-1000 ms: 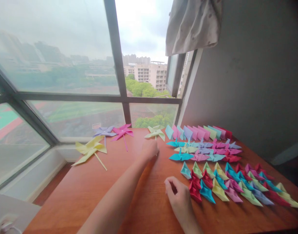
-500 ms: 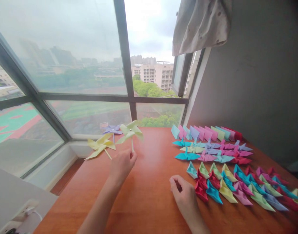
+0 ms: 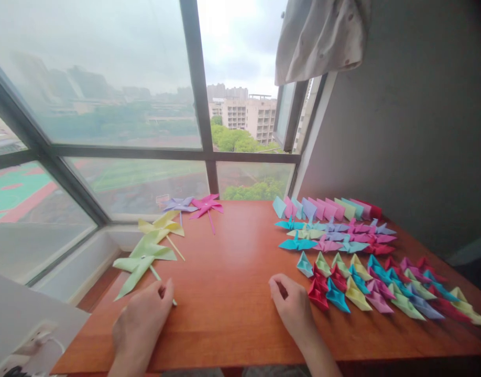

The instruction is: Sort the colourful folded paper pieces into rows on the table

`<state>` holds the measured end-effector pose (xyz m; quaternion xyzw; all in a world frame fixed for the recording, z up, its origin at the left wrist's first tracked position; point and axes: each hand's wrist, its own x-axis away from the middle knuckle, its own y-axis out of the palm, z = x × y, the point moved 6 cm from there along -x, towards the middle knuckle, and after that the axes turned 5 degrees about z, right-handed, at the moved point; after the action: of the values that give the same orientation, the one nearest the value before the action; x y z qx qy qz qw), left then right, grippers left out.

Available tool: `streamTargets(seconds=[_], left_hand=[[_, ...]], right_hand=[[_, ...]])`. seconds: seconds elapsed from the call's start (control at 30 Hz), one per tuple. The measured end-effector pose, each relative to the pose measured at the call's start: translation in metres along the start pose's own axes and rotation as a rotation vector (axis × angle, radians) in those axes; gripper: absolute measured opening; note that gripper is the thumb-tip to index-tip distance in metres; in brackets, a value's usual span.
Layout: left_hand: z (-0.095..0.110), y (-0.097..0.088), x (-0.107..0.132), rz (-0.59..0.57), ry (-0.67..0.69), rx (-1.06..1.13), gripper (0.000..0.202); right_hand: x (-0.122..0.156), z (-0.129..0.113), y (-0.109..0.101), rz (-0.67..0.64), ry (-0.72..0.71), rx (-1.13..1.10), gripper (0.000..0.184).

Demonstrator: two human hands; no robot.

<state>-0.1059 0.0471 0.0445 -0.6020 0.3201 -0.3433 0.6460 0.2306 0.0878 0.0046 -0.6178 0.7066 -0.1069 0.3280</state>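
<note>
My left hand (image 3: 143, 320) lies on the wooden table (image 3: 232, 293) near its front left corner, fingers pinched on the stick of a light green paper pinwheel (image 3: 142, 259), which rests at the table's left edge. My right hand (image 3: 291, 310) rests on the table with fingers curled, holding nothing visible, just left of a row of folded paper pieces (image 3: 378, 290) in red, blue, yellow and other colours. Behind the green pinwheel lie a yellow pinwheel (image 3: 162, 226), a purple pinwheel (image 3: 179, 204) and a pink pinwheel (image 3: 207, 205).
Two more rows of coloured folded paper shapes (image 3: 335, 230) lie at the back right by the grey wall. A large window (image 3: 107, 104) runs along the far side. A white power strip (image 3: 32, 335) sits at the lower left.
My left hand carried the green pinwheel from the table's back centre leftwards and towards me, then laid it at the left edge. My right hand stayed put.
</note>
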Motion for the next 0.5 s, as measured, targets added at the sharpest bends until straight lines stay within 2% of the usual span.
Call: streamTargets(seconds=[0.07,0.17,0.27,0.33,0.4,0.5], left_hand=[[0.022,0.0,0.007,0.061,0.102,0.008,0.041],[0.067,-0.001,0.027,0.134,0.309,0.105,0.036],[0.118,0.004,0.056,0.082,0.57,0.307,0.03],[0.148,0.01,0.075,0.025,0.714,0.453,0.024],[0.175,0.016,0.093,-0.023,0.831,0.58,0.019],[0.21,0.026,0.116,-0.072,0.988,0.67,0.05]], right_hand=[[-0.001,-0.001,-0.002,0.025,0.015,-0.026,0.038],[0.0,-0.005,-0.01,0.091,0.044,-0.072,0.036],[0.007,-0.006,-0.028,0.178,0.042,-0.076,0.033],[0.012,0.0,-0.051,0.252,0.021,-0.025,0.032],[0.018,0.013,-0.082,0.338,0.0,0.071,0.031],[0.021,0.045,-0.135,0.464,-0.007,0.26,0.032]])
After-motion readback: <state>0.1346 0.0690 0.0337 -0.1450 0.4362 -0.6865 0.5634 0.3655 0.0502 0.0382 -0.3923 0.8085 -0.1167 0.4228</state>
